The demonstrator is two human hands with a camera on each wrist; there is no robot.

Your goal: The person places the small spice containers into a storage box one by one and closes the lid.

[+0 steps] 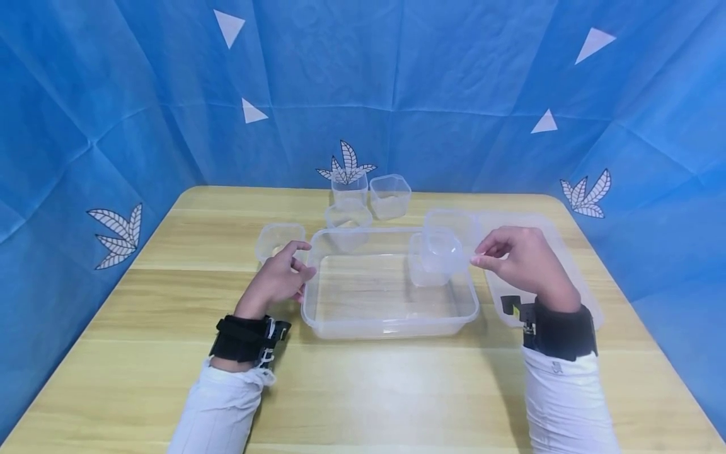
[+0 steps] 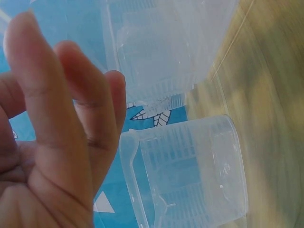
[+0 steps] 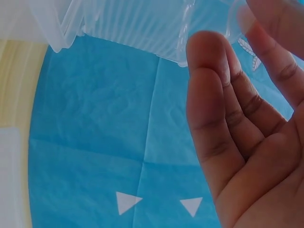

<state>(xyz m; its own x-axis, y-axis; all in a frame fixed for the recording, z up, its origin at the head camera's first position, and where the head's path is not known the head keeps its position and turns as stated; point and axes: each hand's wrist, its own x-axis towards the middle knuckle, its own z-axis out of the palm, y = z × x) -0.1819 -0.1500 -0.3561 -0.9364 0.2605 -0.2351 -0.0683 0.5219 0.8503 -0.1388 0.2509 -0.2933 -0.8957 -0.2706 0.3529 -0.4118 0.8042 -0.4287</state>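
Note:
A large clear plastic box [image 1: 391,328] stands on the table. My left hand [image 1: 278,277] is at its left rim, fingers loosely bent and holding nothing. Near that hand sits a small clear container [image 2: 190,171], upright on the table in the head view. With thumb and index finger, my right hand [image 1: 516,258] pinches the edge of another small clear container [image 1: 445,252], over the box's right part. Its ribbed wall [image 3: 137,28] shows at the top of the right wrist view. Below it, another small container [image 1: 422,274] stands inside the box, partly overlapped.
Behind the box are several more small clear containers, including one at the back [image 1: 391,198] and one closer to the box [image 1: 347,217]. A flat translucent lid [image 1: 567,271] lies right of the box, under my right arm. Blue cloth [image 1: 363,75] hangs behind the table.

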